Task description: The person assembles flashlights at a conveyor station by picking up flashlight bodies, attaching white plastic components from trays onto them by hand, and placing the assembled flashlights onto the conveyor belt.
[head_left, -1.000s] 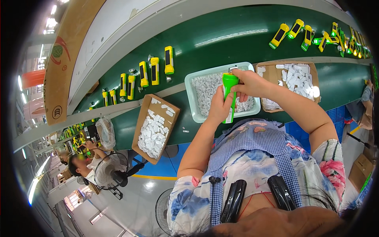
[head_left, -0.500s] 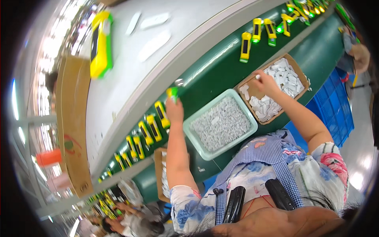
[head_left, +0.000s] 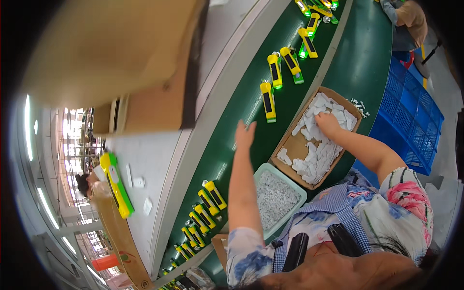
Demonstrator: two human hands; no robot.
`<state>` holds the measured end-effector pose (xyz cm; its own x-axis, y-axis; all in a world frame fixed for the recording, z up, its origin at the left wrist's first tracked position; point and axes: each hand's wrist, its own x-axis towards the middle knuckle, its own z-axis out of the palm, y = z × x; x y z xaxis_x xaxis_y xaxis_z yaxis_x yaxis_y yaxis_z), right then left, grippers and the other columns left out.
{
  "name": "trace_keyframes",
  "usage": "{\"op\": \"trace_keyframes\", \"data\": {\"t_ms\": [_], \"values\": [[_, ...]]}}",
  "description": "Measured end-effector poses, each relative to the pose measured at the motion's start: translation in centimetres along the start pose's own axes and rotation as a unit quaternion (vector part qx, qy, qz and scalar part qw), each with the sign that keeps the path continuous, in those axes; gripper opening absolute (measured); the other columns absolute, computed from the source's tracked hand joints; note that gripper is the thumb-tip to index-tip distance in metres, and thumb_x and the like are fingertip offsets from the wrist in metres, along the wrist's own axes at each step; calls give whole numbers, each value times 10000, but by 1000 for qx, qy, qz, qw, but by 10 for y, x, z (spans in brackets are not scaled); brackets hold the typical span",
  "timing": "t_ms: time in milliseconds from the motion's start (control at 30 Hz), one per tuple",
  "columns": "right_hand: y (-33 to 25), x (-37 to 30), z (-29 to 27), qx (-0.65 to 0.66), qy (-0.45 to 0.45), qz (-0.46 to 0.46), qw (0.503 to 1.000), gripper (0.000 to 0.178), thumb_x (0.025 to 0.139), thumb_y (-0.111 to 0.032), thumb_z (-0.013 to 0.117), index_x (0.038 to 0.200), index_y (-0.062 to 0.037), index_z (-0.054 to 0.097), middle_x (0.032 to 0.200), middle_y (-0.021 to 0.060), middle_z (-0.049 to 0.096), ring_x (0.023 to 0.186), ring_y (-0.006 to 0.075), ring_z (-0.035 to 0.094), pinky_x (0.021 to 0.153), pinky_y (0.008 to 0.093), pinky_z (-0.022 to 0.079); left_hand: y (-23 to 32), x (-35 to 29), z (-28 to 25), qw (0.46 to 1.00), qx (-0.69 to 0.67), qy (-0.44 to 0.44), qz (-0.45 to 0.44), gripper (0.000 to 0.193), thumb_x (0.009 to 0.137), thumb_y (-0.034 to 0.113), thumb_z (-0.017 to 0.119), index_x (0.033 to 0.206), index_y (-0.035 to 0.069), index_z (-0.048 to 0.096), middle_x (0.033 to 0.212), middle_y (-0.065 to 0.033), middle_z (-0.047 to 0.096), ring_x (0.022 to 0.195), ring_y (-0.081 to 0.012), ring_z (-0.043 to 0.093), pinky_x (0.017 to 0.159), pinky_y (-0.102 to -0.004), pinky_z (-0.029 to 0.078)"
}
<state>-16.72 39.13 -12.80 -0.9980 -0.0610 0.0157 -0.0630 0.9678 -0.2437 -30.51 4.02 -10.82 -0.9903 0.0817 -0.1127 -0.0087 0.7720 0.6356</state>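
My left hand [head_left: 245,135] reaches over the green conveyor belt [head_left: 237,150] with thumb and fingers apart and nothing in them. Nearest to it lies a yellow-and-green flashlight [head_left: 268,101] with a dark panel, just beyond the fingertips and not touched. My right hand [head_left: 329,125] is down in a cardboard box [head_left: 291,144] of flat white plastic pieces [head_left: 309,164]. Its fingers are bent into the pile, and whatever they grip is hidden. A pale green tray [head_left: 302,197] full of small whitish parts [head_left: 275,195] sits beside the box.
More flashlights [head_left: 205,203] line the belt at lower left, others [head_left: 311,43] farther up. A big cardboard box [head_left: 159,92] overhangs the white shelf [head_left: 150,159], where a larger yellow-green light [head_left: 116,183] lies. Blue crates [head_left: 411,116] stand at right; another person [head_left: 411,24] sits beyond.
The view has turned. My left hand has let go of a flashlight and moved up the belt. My right hand, earlier above the box with a white piece, is now in the pile.
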Motion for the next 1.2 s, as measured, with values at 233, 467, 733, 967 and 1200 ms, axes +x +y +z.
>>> {"op": "trace_keyframes", "data": {"t_ms": [233,467,733,967,1200], "values": [[28,-1,-3,114,-76,-46,990,207,752,-140,677,922,-63,586,931,137,606,914,338,610,785,452,500,82,60,108,989,142,-6,-49,578,805,398,698,1156,-13,494,1125,-253,558,1023,-443,586,877,-495,490],[18,3,-9,57,-90,-164,981,224,739,-158,702,930,-91,606,948,123,594,941,313,594,767,447,502,84,9,48,886,-439,-42,-142,683,881,122,613,1468,187,269,961,-102,570,653,-217,607,498,-351,532],[42,9,-28,235,-74,-216,945,76,736,-80,679,760,-52,612,764,143,586,750,305,622,659,431,502,122,-136,-5,648,-740,-90,-159,518,1028,380,379,1511,372,194,1033,-113,601,808,-256,632,680,-422,559],[29,27,-34,496,-273,34,823,86,802,-16,633,821,-38,552,797,56,581,685,144,608,542,305,516,138,-216,6,593,-792,-36,-142,583,1005,404,425,1513,422,140,1065,-77,591,771,-231,646,604,-363,555],[-63,24,-163,701,-354,66,615,211,903,-7,587,1114,-8,575,960,92,614,828,188,659,747,309,576,190,-235,7,781,-611,49,-119,745,983,118,502,1549,287,49,1247,-77,511,841,-160,606,681,-301,559]]}}
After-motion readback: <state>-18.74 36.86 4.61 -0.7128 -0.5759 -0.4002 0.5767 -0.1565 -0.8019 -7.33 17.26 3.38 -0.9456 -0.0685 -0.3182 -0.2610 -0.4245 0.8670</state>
